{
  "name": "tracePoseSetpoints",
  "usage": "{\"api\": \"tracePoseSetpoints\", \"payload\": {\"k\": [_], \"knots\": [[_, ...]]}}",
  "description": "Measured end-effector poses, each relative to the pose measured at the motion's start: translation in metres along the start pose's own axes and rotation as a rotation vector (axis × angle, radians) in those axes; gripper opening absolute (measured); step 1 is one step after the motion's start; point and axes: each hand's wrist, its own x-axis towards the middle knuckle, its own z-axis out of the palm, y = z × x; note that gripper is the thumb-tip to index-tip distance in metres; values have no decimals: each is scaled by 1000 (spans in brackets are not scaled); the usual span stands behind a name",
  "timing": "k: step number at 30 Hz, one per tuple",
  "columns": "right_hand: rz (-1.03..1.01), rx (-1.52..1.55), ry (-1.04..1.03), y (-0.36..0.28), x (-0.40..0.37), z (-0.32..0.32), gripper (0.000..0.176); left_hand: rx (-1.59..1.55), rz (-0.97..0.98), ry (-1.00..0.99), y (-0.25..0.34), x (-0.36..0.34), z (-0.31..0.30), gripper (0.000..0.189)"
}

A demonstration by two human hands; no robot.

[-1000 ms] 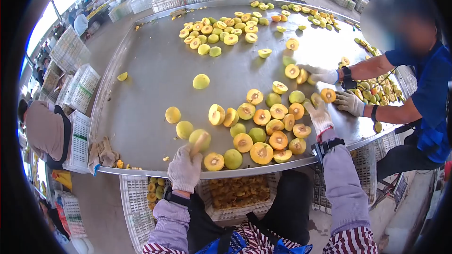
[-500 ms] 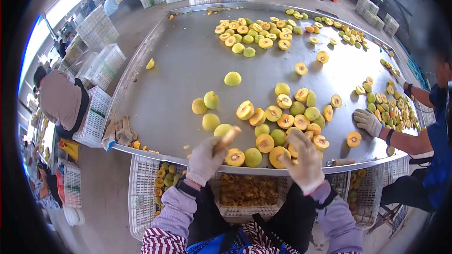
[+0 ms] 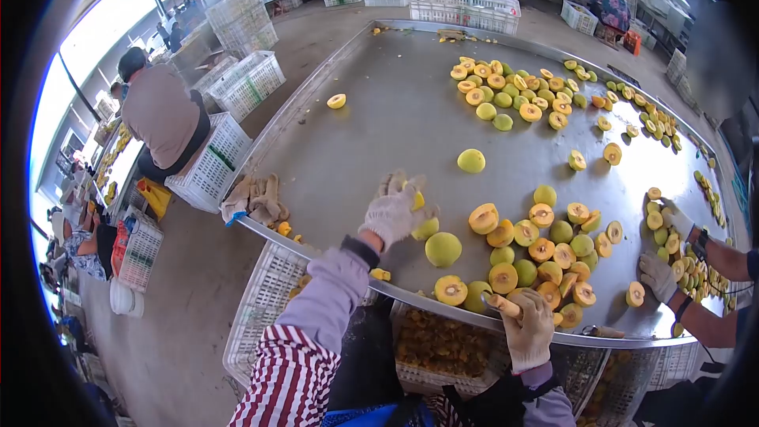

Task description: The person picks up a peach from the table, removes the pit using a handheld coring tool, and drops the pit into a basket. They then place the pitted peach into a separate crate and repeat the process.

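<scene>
My left hand (image 3: 398, 209), in a pale work glove, reaches out over the steel table with fingers spread, somewhat blurred. It covers part of some yellow-green peach-like fruit; one piece (image 3: 418, 200) shows by its fingertips, and a whole fruit (image 3: 443, 249) lies just below. My right hand (image 3: 528, 332), also gloved, is closed around a short tool with a light wooden handle (image 3: 503, 305) at the near table edge. The tool's working end is hard to make out. Halved fruit (image 3: 504, 277) with orange flesh and whole ones are clustered beyond my right hand.
The steel table (image 3: 371, 119) bears more fruit at its far side (image 3: 530, 111). A co-worker's gloved hands (image 3: 658, 277) are among fruit at the right. Cloth gloves (image 3: 257, 199) lie at the left corner; another wooden-handled tool (image 3: 602, 332) lies on the near edge. A crate (image 3: 455, 379) stands below.
The view has swung left. My left hand has moved forward over the whole fruit, and the brownish item at it before is gone from it. The wooden-handled tool now shows in my right hand.
</scene>
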Motion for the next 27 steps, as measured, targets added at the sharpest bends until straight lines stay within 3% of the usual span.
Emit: {"api": "tracePoseSetpoints", "payload": {"k": [2, 3, 6, 8, 9, 13, 15, 19, 21, 23, 25, 26, 27], "knots": [[-36, -20, 70, 7, 8, 12, 36, 41, -297, 6, -27, 32, 13, 64], [-4, -41, 39, 6, 8, 16, 38, 41, -293, 6, -35, 37, 21, 64], [0, -84, 46, 2, 13, 21, 36, -4, -120, -189, -40, 43, 31, 66], [-2, -91, 41, 1, 15, 21, 36, 61, 236, -642, -14, 42, 4, 68], [17, -85, 50, -1, 16, 20, 37, -101, 175, -789, -1, 50, -12, 68], [69, -82, 42, 0, 17, 19, 38, -263, 24, -667, 14, 101, -7, 70], [84, -78, 35, 1, 18, 20, 37, -14, 46, -249, 4, 133, 20, 75], [80, -67, -14, 3, 19, 20, 34, -34, -108, -215, 9, 174, 52, 78], [72, -70, -26, 2, 22, 17, 36, 163, -82, -265, 31, 179, 64, 79], [65, -71, -27, 3, 21, 21, 36, 296, 216, -341, 34, 172, 90, 77], [41, -142, 1, -13, 32, 12, 29, 165, 394, -750, 64, 156, 60, 76], [-11, -178, 25, -18, 40, 4, 27, 67, 407, -821, 66, 144, 47, 76], [61, -131, -27, -19, 35, 6, 34, -34, 422, -885, 61, 137, 35, 75]]}}
